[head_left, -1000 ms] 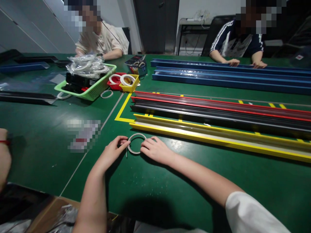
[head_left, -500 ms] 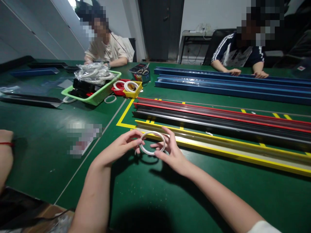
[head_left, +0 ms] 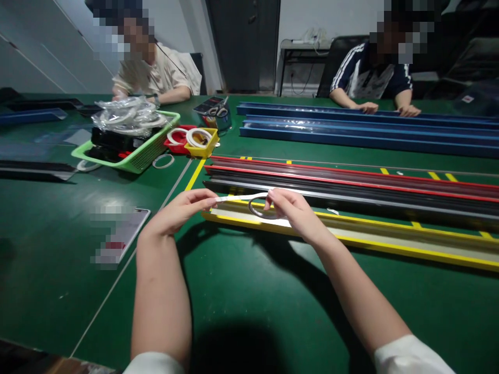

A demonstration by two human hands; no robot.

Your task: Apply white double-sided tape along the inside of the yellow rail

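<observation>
While the left hand (head_left: 193,203) pinches a white strip (head_left: 238,198) between thumb and fingers, the right hand (head_left: 291,205) grips the tape roll (head_left: 252,210) that strip runs from. So both hands are closed on something, with the strip pulled out pretty much straight between them. The right thumb and fingers clamp the top of the ring (can't tell how far the other fingers poke through it, they're partly hidden).

The roll is held up off the green table (head_left: 253,291), and from this angle it overlaps the yellow channel (head_left: 351,228), close to that piece's left end. Behind that lie a black channel (head_left: 312,195) and a red channel (head_left: 312,175), then some blue channels (head_left: 312,136) farther back.

Over to the left there's a phone (head_left: 131,228) flat on the table near the left forearm. Past it sits a green basket (head_left: 150,155) heaped with plastic-wrapped stuff, with a loose ring (head_left: 163,167) just beside it, plus a red tray (head_left: 175,148) and a yellow tray (head_left: 205,150) with white rolls in them. Two people sit across the table, and the one on the right has both hands at the farthest blue piece.
</observation>
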